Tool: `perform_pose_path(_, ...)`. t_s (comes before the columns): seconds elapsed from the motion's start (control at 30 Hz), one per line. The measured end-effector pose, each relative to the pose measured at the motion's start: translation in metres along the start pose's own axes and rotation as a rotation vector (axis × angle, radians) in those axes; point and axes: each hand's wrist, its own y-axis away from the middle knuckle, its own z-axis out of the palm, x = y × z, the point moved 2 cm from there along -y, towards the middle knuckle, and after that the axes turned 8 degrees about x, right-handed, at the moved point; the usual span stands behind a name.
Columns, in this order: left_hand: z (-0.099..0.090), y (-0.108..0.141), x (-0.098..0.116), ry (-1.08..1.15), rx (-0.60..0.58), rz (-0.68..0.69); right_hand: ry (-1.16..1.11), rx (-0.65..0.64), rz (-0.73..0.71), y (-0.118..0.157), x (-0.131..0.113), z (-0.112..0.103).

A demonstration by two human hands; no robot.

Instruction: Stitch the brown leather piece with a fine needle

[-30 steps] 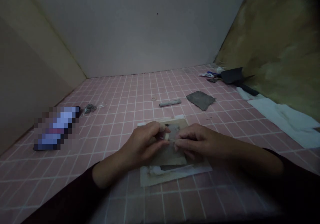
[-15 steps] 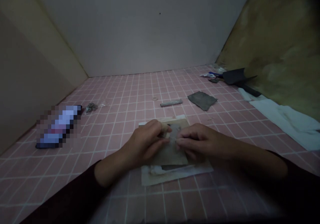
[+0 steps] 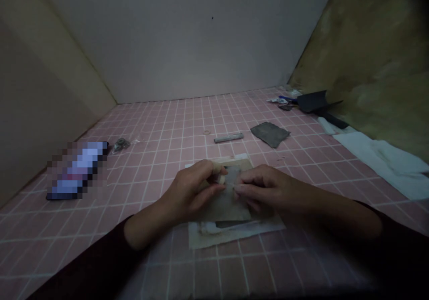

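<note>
A small pale ring-shaped piece (image 3: 221, 179) is partly hidden by the left hand (image 3: 192, 188), and its far edge and surface are too dim to make out. It sits between the thumb and forefinger of that hand, pinched near their tips, above a layered stack of greyish and off-white sheets (image 3: 231, 210). The right hand (image 3: 264, 186) is just to the right, its thumb and forefinger pressed together; whether they pinch anything thin cannot be told. The hands cover much of the stack, so its layers are hard to count. Beyond it, on a pink cloth with a white grid (image 3: 161, 264), lie a thin grey stick (image 3: 229, 138), a pale flat ring (image 3: 207, 132) and, to the right, a dark grey roughly square sheet (image 3: 270, 134). At left are a pixelated phone (image 3: 80, 170) and a clear bag of dark round pieces (image 3: 121, 144). White paper (image 3: 378, 152) and a black scoop-shaped object (image 3: 312, 102) lie at the far right, near a mottled yellow-brown wall (image 3: 375, 68); a plain grey wall (image 3: 201, 50) closes the far side.
</note>
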Motion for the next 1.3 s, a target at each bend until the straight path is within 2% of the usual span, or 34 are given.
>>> perform_pose_path(0.07, 0.000, 0.000, 0.001, 0.013, -0.005, -0.006, 0.056, 0.031, -0.041, 0.000, 0.000, -0.001)
perform_pose_path(0.2, -0.002, -0.003, 0.003, 0.055, -0.017, -0.102, 0.437, 0.300, -0.296, 0.002, 0.004, 0.004)
perform_pose_path(0.3, -0.003, -0.004, 0.003, 0.062, -0.012, -0.160, 0.508, 0.336, -0.338, 0.003, 0.007, 0.008)
perform_pose_path(0.4, -0.001, -0.003, 0.002, 0.043, -0.024, -0.103, 0.407, 0.266, -0.257, 0.003, 0.003, 0.006)
perform_pose_path(0.53, 0.003, -0.001, 0.001, 0.048, -0.048, 0.029, -0.002, -0.029, -0.040, 0.001, -0.001, 0.002)
perform_pose_path(0.6, 0.002, -0.001, 0.002, 0.042, -0.036, 0.037, -0.055, -0.064, -0.004, 0.001, 0.000, 0.001)
perform_pose_path(0.67, 0.001, -0.002, 0.003, 0.035, -0.029, 0.001, 0.098, 0.069, -0.081, 0.000, 0.002, 0.002)
perform_pose_path(0.73, 0.000, -0.003, 0.005, 0.034, -0.029, -0.049, 0.302, 0.226, -0.218, 0.001, 0.003, 0.004)
perform_pose_path(0.77, 0.000, -0.004, 0.005, 0.037, -0.028, -0.067, 0.373, 0.278, -0.274, 0.002, 0.003, 0.005)
perform_pose_path(0.83, 0.000, -0.004, 0.005, 0.044, -0.023, -0.074, 0.418, 0.302, -0.318, 0.003, 0.002, 0.007)
perform_pose_path(0.93, 0.001, -0.003, 0.003, 0.044, -0.032, -0.028, 0.303, 0.209, -0.210, 0.002, -0.002, 0.005)
perform_pose_path(1.03, 0.002, -0.001, 0.002, 0.047, -0.048, 0.040, -0.005, -0.022, -0.013, 0.001, -0.004, 0.001)
perform_pose_path(1.1, 0.002, -0.001, 0.002, 0.056, -0.044, 0.056, -0.129, -0.105, 0.045, 0.001, -0.004, 0.001)
perform_pose_path(1.17, 0.001, -0.002, 0.004, 0.064, -0.046, 0.024, -0.034, -0.018, -0.014, 0.001, -0.002, 0.001)
perform_pose_path(1.23, 0.001, -0.003, 0.004, 0.065, -0.053, -0.026, 0.188, 0.153, -0.144, 0.002, 0.001, 0.003)
perform_pose_path(1.3, 0.000, -0.004, 0.004, 0.063, -0.060, -0.067, 0.370, 0.269, -0.258, 0.003, 0.003, 0.006)
